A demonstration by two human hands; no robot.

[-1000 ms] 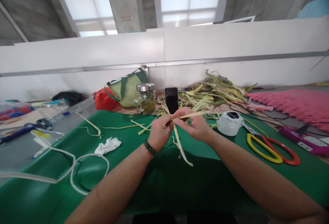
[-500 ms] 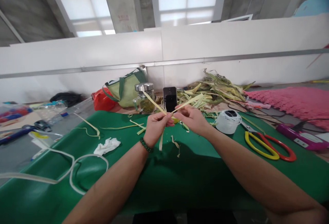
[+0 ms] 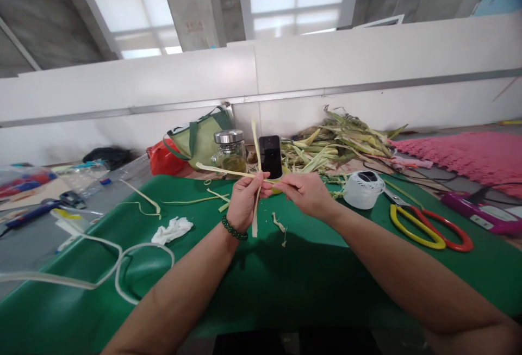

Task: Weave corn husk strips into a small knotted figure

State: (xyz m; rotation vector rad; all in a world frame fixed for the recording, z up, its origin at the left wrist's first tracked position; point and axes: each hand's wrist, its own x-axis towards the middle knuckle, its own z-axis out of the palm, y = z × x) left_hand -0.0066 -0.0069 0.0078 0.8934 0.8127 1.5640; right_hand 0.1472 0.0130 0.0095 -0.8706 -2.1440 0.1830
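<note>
Pale yellow corn husk strips [image 3: 222, 170] cross between my hands above the green cover. My left hand [image 3: 243, 198], a green bead bracelet [image 3: 233, 230] at its wrist, pinches them where they meet. One strip [image 3: 256, 140] stands up from that pinch, another points left, and a tail [image 3: 255, 224] hangs below. My right hand [image 3: 308, 194] is closed in a pinch on the right-hand end of the strips, most of which its fingers hide. Just behind the hands a dark phone [image 3: 270, 155] stands upright.
The green cover [image 3: 310, 290] bears yellow-and-red scissors [image 3: 424, 227], a roll of white string [image 3: 364, 192], a crumpled tissue [image 3: 173, 230] and husk scraps. Behind are a lidded glass jar [image 3: 229, 154], a green bag [image 3: 196, 143] and a husk pile [image 3: 354, 137]. A white cord [image 3: 116, 268] loops at left.
The strip that slanted up to the left now points flatter left. One that slanted up to the right now stands nearly upright. My right hand has turned and pinches at the right.
</note>
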